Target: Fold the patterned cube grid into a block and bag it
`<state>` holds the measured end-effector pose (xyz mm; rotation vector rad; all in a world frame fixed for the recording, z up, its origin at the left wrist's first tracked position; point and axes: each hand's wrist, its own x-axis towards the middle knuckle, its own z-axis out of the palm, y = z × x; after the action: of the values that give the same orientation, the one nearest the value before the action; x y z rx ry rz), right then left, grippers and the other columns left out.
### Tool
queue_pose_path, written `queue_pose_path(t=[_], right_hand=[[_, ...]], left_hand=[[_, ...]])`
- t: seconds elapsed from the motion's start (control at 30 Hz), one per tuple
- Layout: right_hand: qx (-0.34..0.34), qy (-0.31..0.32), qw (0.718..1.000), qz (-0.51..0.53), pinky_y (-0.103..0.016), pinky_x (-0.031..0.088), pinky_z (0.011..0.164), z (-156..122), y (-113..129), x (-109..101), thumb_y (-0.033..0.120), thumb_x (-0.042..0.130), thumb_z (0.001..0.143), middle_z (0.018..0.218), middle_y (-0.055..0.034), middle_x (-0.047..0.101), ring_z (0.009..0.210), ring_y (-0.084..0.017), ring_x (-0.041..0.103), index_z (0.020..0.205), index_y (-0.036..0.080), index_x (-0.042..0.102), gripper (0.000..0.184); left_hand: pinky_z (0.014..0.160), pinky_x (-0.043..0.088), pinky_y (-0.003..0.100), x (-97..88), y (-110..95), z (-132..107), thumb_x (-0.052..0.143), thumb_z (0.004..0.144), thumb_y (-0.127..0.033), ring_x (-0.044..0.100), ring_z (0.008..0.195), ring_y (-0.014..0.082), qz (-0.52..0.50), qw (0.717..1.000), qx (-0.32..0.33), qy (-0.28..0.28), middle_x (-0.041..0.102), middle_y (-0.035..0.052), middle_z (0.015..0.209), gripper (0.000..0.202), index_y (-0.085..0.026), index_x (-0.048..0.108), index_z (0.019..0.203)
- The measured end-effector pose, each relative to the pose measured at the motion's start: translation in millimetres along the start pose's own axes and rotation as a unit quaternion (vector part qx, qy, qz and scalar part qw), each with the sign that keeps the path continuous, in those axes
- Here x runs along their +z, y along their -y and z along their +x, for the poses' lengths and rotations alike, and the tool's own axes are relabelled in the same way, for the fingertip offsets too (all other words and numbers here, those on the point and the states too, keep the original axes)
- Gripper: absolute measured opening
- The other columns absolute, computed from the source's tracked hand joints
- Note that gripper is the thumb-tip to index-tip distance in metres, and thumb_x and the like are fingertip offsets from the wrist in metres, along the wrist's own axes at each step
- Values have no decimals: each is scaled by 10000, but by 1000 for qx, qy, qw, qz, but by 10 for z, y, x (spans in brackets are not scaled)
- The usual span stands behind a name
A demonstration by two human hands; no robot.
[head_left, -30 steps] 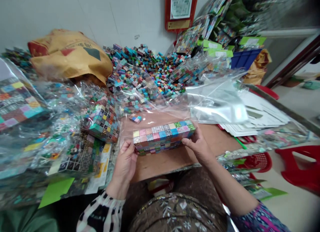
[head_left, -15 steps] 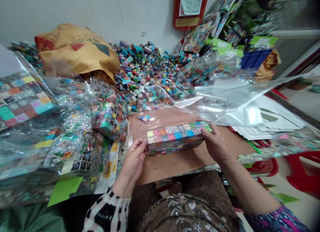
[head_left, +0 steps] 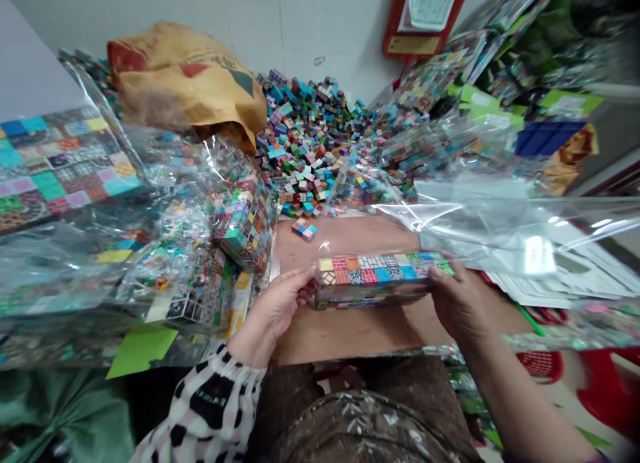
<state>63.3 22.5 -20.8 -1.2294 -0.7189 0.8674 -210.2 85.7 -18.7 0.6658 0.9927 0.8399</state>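
A long block of small patterned cubes (head_left: 375, 273) is held level, just over a brown board (head_left: 345, 336). My left hand (head_left: 283, 302) pinches its left end between thumb and fingers. Around the right end my right hand (head_left: 453, 293) is closed, thumb on the near side and fingers mostly hidden behind. A large clear plastic bag (head_left: 475, 233) spreads behind and to the right of the block, close to my right hand. Beyond the block's left end, a small cluster of cubes (head_left: 304, 229) lies on the board.
Loose cubes (head_left: 310, 143) are heaped against the wall, beside a yellow sack (head_left: 185, 83). Plastic-wrapped cube blocks (head_left: 245, 220) crowd the left side. On the right are white sheets (head_left: 530, 276), red-handled scissors (head_left: 547, 315) and a blue bin (head_left: 547, 140). The table's front edge is near my lap.
The view has swung left, so the scene sits further right. Both hands keep the block, which is now more level. The clear plastic has drawn off the small cube cluster.
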Motion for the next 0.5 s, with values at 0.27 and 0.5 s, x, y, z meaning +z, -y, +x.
queue_pose_path(t=[0.27,0.5], right_hand=[[-2,10,1000,6,-388,484,865,5,13,10,460,840,628,952,-4,709,906,-244,647,1013,305,678,445],[-22,19,999,-25,-429,472,913,7,11,16,476,789,669,927,-17,694,954,-275,646,1004,307,677,391]], left_hand=[[548,388,214,-29,-10,-54,900,641,-308,571,581,99,-71,996,-12,47,696,50,699,277,-103,749,751],[570,401,211,-70,9,-53,918,589,-237,582,603,101,-57,996,-15,70,692,44,696,257,-116,737,725]])
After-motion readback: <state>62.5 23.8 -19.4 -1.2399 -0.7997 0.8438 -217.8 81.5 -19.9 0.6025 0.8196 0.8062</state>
